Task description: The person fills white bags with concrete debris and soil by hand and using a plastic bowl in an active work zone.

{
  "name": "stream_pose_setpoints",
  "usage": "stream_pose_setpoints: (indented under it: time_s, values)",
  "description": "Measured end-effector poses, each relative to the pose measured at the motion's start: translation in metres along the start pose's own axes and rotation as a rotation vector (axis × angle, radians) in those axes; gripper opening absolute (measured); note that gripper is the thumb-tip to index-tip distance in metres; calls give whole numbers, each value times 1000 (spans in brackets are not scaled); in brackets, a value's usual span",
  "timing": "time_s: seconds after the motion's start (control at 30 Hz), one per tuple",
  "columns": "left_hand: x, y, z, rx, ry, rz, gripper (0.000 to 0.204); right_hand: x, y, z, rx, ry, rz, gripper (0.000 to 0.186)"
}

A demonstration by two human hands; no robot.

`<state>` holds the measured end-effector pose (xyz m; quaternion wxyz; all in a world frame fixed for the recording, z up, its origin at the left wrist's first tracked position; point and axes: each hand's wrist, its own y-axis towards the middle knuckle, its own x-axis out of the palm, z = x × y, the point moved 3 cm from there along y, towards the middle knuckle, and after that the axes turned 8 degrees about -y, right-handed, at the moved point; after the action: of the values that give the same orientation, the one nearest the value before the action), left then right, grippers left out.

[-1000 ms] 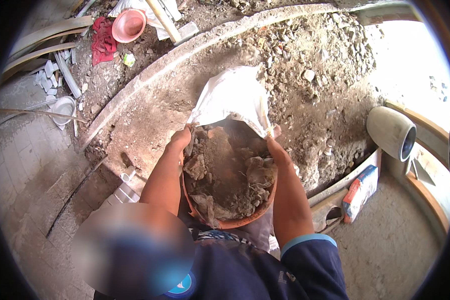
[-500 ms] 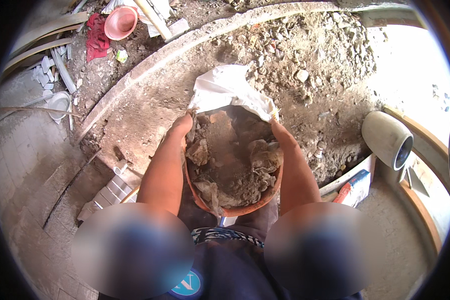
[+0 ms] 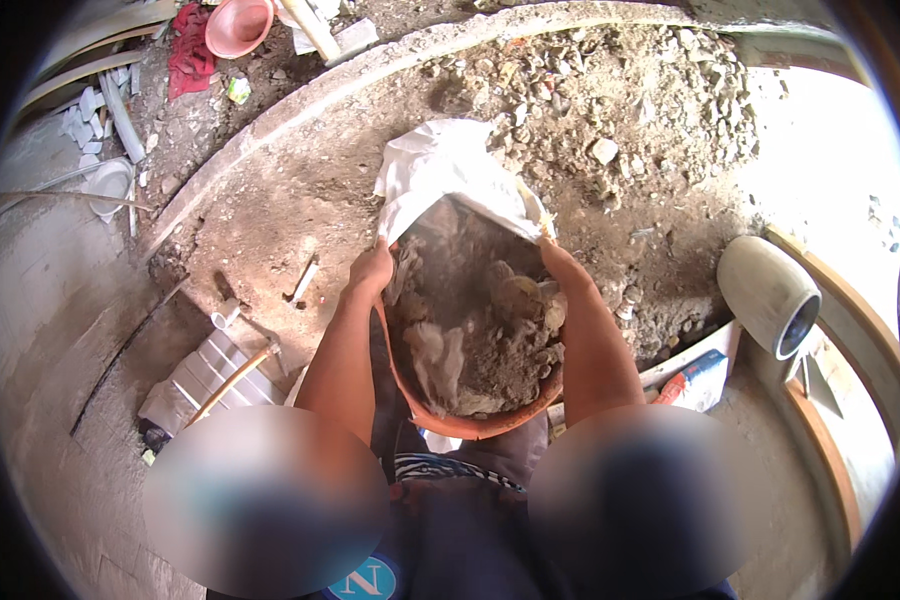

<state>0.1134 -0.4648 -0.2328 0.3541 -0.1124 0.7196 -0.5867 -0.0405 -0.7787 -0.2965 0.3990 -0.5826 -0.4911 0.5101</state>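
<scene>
Before my body is an orange tub (image 3: pixel 467 426) holding grey rubble (image 3: pixel 490 340), with stones and scraps of dusty, pale sheet in it. A white sack (image 3: pixel 440 165) has its mouth drawn over the tub's far rim. My left hand (image 3: pixel 372 268) is closed on the sack's edge at the tub's left side. On the opposite side, my right hand (image 3: pixel 560 262) grips the other edge of the sack. Both sets of fingers are partly hidden, so whether they also clasp the rim is unclear. Dust blurs the rubble near the sack's mouth.
A curved concrete curb (image 3: pixel 300 105) borders the dirt. Stones are heaped at a rubble pile (image 3: pixel 610 110) beyond the sack. A white rounded vessel (image 3: pixel 765 290) lies sideways on the right, near a torn bag (image 3: pixel 698 380). A wooden-handled tool (image 3: pixel 232 383) lies at left.
The rubble has shifted inside the tub, and dust hangs over it. The left hand and sack edge have moved slightly nearer. The view has shifted, showing more ground at left.
</scene>
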Motion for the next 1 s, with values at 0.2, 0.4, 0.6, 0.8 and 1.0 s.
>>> stream_pose_setpoints:
  time_s: [0.2,0.4,0.6,0.8,1.0]
  values:
    - [-5,8,20,51,-37,8,74,-20,35,25,-93,-22,74,55]
    - [-51,40,14,95,39,14,70,7,-44,-41,161,161,-69,53]
    - [-49,35,27,85,-90,-331,67,-4,-43,-62,185,41,0,51]
    - [-17,46,-45,-70,-426,-19,68,18,-51,-80,167,-258,21,52]
    - [-28,15,-20,14,-107,56,70,26,-49,-55,250,-85,58,53]
